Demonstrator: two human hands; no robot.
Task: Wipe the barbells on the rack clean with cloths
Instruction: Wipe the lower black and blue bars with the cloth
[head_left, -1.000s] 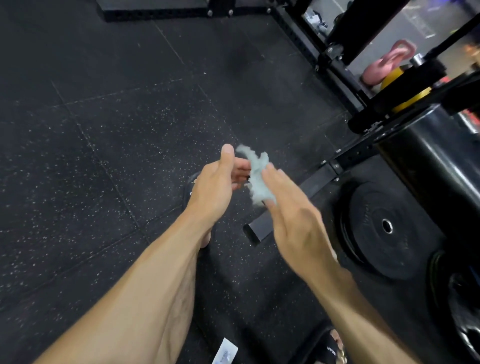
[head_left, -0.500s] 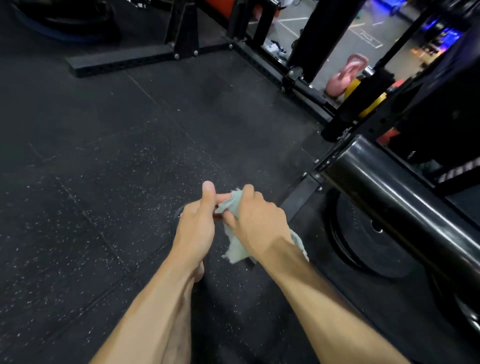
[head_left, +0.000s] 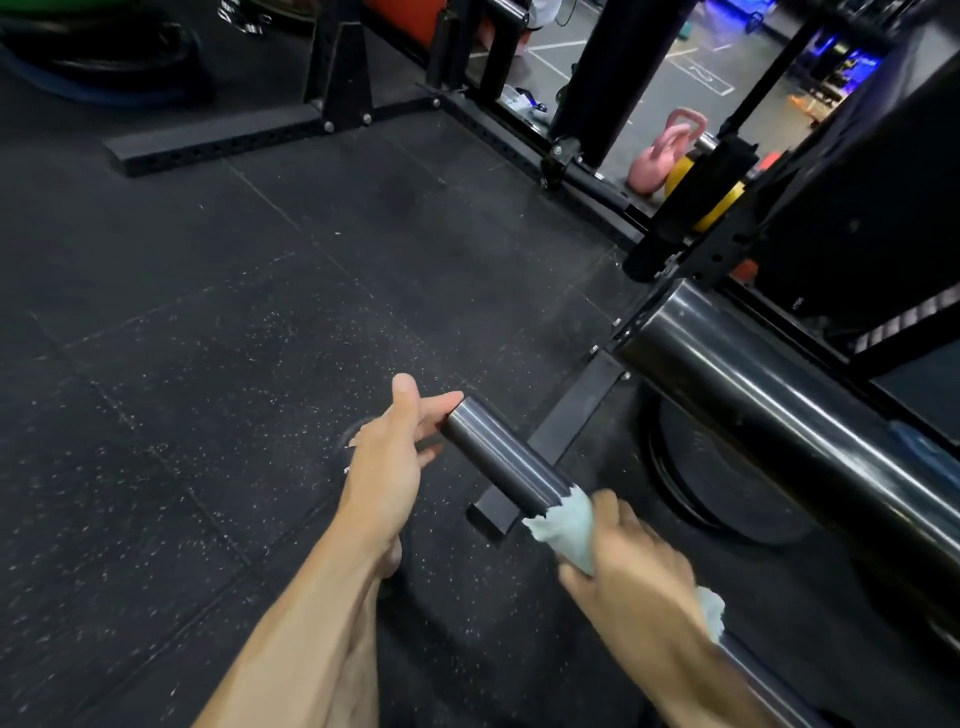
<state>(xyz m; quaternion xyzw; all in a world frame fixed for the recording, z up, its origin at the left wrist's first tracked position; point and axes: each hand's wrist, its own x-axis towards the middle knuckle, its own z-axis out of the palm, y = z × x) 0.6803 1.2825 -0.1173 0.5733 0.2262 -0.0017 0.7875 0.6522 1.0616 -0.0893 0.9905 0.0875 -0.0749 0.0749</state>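
One bar (head_left: 506, 465) started: your right hand (head_left: 631, 564) grips cloth (head_left: 563, 522) round it, left hand (head_left: 392, 457) loose, fingers touching its end; others unwiped, I judge.

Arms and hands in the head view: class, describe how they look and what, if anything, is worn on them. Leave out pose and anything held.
Both forearms are bare up to the frame's bottom edge: no sleeves show. The left hand has no glove, ring, watch or wristband in view, and its thumbnail is short. The right hand is also ungloved, with a bare wrist; it is motion-blurred, so fine details cannot be made out.
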